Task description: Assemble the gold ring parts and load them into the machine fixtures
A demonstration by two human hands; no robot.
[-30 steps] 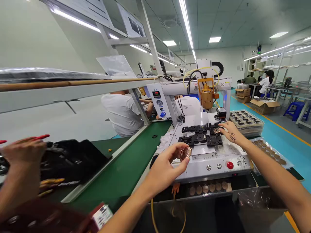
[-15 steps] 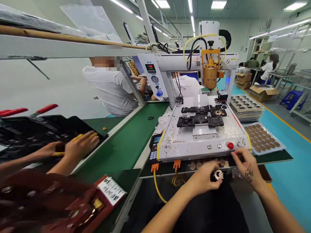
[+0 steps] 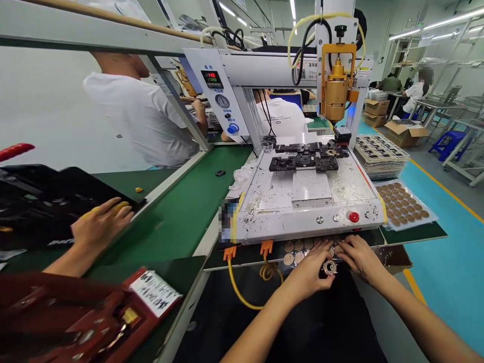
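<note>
My left hand [image 3: 310, 271] is closed around a round rose-gold metal ring [image 3: 329, 267], like a watch case, in front of the bench edge. Its upper fingers rest by a clear sheet of copper-coloured round discs [image 3: 289, 259] lying below the machine. Reaching in from the right, my right hand [image 3: 361, 257] has its fingers stretched over the sheet's right end, close to my left fingertips. I see nothing held in it, though its fingertips are partly hidden. Above both hands stands the white dispensing machine [image 3: 280, 224], with black fixtures [image 3: 304, 160] on its bed under a gold nozzle unit [image 3: 336, 96].
Another sheet of brown discs [image 3: 403, 204] lies at right beside stacked trays [image 3: 381, 156]. Yellow cable [image 3: 240, 297] hangs at the bench front. Leftward are a red clamp tool [image 3: 94, 312] and a co-worker's hand [image 3: 100, 227]. A person in white [image 3: 139, 116] sits behind.
My right hand has moved left and down from near the machine's front buttons onto the disc sheet. My left hand still holds the ring. The black fixtures have slid backward. The view has shifted.
</note>
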